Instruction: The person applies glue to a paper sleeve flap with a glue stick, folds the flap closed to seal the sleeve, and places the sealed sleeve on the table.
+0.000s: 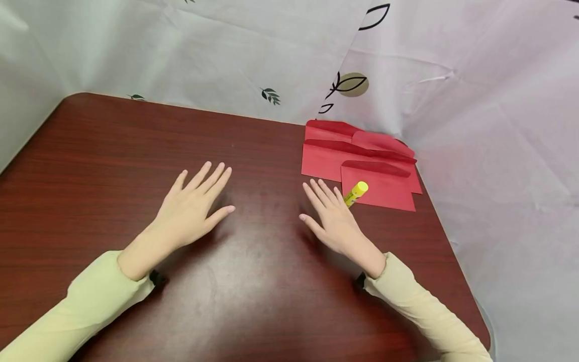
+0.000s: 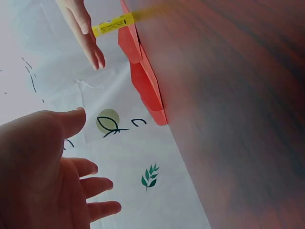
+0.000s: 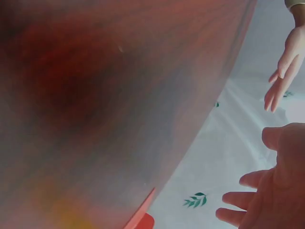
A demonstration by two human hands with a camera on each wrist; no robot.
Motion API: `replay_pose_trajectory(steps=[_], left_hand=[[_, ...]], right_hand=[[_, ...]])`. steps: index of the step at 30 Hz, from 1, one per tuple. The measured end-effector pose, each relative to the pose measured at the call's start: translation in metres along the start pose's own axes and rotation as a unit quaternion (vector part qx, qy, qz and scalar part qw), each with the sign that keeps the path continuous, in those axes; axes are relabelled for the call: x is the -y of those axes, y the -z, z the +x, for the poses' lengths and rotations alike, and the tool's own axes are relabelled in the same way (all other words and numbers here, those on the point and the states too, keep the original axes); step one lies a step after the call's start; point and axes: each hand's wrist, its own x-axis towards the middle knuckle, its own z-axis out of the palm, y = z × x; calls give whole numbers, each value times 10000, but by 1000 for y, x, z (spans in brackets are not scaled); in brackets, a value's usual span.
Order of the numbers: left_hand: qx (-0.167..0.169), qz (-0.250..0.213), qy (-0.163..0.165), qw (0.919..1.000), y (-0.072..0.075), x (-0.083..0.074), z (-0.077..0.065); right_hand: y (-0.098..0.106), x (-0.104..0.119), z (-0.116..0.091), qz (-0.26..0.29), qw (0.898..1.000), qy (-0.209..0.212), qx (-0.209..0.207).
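In the head view my left hand (image 1: 187, 208) hovers palm down above the left middle of the table, its fingers straight and spread. Opposite it, my right hand (image 1: 334, 223) hangs over the right middle, fingers likewise extended. Neither hand holds anything. Just beyond the right hand stands a yellow glue stick (image 1: 356, 193), its lower part hidden behind the fingers; the left wrist view shows it upright with a printed label. Several red envelopes (image 1: 377, 186) lie overlapping at the back right, their flaps raised. The right fingertips overlap the nearest envelope's left edge region in the head view.
The brown wooden table (image 1: 258, 301) has rounded corners. White curtains (image 1: 203, 55) printed with leaves hang along its back and sides, close to the envelopes. Black bands show under both cream sleeves (image 1: 104, 286).
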Motion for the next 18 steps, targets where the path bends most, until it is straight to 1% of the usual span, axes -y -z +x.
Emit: replay_pose_trajectory(steps=[3,6,9,13,16,18], left_hand=[[13,-32,40,10000,0,-1,3],[44,-65,96,9999,3,-2,6],[66,-151,189,9997,6,-4,10],[62,-386,406,9984,10,-6,15],[-33,-548,541,9970,11,-7,20],[-186,-617,548,9964,10,-7,24]], right_hand=[[4,-1,3,-49,9999,46,-103],[9,-3,7,-86,9994,69,-325],[18,-8,12,-188,9978,56,-633],[33,-18,18,-345,9942,-75,-1020],[43,-28,22,-252,9915,-192,-1264],[49,-35,24,-162,9897,-290,-1393]])
